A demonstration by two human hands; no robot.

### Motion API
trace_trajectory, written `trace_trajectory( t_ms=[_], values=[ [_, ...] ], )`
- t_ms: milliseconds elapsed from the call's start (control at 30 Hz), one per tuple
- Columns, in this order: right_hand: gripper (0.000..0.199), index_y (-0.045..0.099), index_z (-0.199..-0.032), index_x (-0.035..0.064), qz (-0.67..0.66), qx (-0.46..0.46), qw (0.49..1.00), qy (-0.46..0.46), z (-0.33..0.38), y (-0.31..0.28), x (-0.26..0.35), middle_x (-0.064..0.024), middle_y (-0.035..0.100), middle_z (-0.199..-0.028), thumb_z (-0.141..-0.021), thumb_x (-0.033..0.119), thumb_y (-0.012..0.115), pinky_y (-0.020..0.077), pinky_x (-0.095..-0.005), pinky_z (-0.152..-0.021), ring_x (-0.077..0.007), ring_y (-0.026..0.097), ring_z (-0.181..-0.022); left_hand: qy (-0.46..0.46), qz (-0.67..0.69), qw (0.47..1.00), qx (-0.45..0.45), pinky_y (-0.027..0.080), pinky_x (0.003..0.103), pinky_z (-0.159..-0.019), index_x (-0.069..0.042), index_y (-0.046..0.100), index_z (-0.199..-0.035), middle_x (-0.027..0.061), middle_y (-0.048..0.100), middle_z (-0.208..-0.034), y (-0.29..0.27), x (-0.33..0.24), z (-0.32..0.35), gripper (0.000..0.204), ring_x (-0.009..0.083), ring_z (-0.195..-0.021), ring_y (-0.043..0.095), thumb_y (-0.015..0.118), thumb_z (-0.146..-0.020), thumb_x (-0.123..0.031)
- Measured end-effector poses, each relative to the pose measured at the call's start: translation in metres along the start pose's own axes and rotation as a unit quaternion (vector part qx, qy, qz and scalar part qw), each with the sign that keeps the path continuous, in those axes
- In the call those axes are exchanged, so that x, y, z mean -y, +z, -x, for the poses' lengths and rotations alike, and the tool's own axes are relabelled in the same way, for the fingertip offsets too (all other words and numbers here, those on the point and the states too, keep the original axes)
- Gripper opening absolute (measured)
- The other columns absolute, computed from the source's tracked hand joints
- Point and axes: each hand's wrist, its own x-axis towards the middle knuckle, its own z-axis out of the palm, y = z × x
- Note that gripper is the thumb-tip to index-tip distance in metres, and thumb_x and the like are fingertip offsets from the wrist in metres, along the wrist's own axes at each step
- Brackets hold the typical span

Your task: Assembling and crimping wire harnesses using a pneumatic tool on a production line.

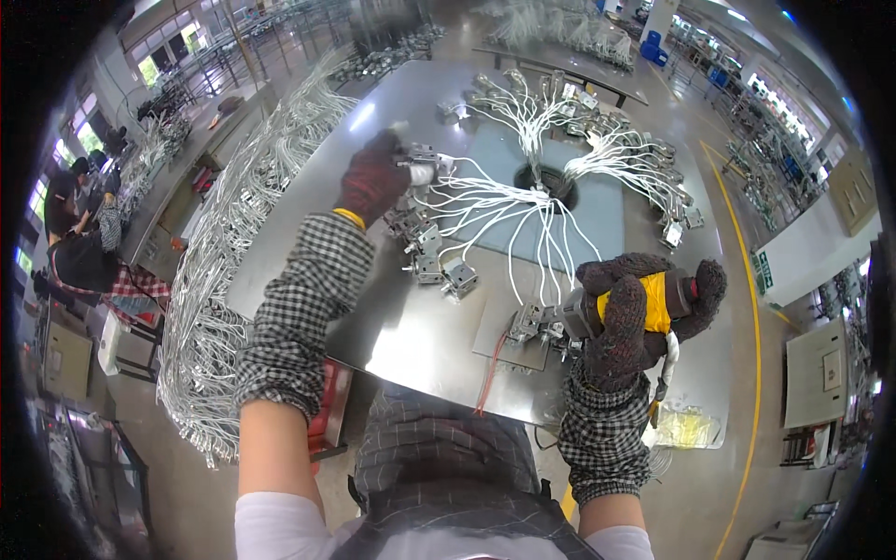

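My left hand [371, 179], in a dark red and black glove, reaches to the far left of a bunch of white wires [485, 201]. Small silvery metal blocks [427, 263] sit at the wire ends. Its fingers are smeared, touching or very near one block; their grip is unclear. In a dark knit glove, my right hand [627, 322] is closed around a yellow and black power screwdriver [656, 297]. The tool's front end points left, toward more metal blocks [527, 324] on a small plate [495, 341] at the table's near side.
Wires fan out from a dark round hole [560, 189] in the metal table [429, 341]. A thick heap of white wires [219, 308] hangs at the left. Red wires [492, 373] cross the near edge. A yellowish packet [688, 427] lies at the near right. Another person [79, 233] sits far left.
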Motion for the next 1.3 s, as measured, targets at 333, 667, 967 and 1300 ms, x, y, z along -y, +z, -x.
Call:
trace_trajectory(
  t_ms=[333, 667, 967, 1300],
  values=[
    [0.073, 0.026, -0.145, 0.0201, -0.081, 0.029, 0.996, 0.019, -0.003, 0.001, 0.002, -0.0142, 0.062, -0.095, -0.087, -0.003, 0.063, 0.0584, -0.0355, -0.064, -0.0201, 0.063, -0.071, -0.013, -0.205, 0.979, -0.003, 0.043, 0.042, -0.104, -0.007, 0.045, -0.139, 0.0213, 0.054, -0.133, -0.009, -0.007, 0.020, 0.083, 0.0356, -0.124, 0.053, 0.077, -0.073, -0.047],
    [0.072, 0.022, -0.146, 0.0147, -0.028, -0.001, 0.999, 0.033, -0.001, 0.007, 0.005, -0.0148, 0.062, -0.086, -0.088, 0.007, 0.064, 0.0529, -0.0283, -0.055, -0.0157, 0.058, -0.059, -0.005, -0.276, 0.952, -0.130, 0.045, 0.042, -0.100, -0.007, 0.054, -0.132, 0.0203, 0.060, -0.127, 0.014, -0.013, -0.039, 0.069, 0.0362, -0.117, 0.058, 0.076, -0.077, -0.042],
    [0.071, 0.025, -0.146, 0.0201, -0.011, -0.032, 0.999, 0.006, -0.002, 0.002, 0.000, -0.0133, 0.058, -0.094, -0.088, -0.004, 0.060, 0.0553, -0.0334, -0.059, -0.0150, 0.056, -0.064, -0.004, -0.243, 0.969, -0.052, 0.045, 0.045, -0.098, -0.008, 0.053, -0.133, 0.0220, 0.061, -0.123, 0.019, 0.008, -0.015, 0.055, 0.0395, -0.114, 0.058, 0.047, -0.096, -0.049],
    [0.074, 0.025, -0.146, 0.0189, -0.027, 0.016, 0.999, -0.011, -0.005, 0.000, -0.002, -0.0139, 0.061, -0.093, -0.087, -0.003, 0.063, 0.0585, -0.0317, -0.058, -0.0175, 0.063, -0.065, -0.016, -0.142, 0.988, 0.066, 0.048, 0.035, -0.092, -0.014, 0.021, -0.155, 0.0199, 0.058, -0.128, 0.000, 0.004, 0.007, 0.098, 0.0279, -0.116, 0.058, 0.079, -0.077, -0.025]
  ],
)
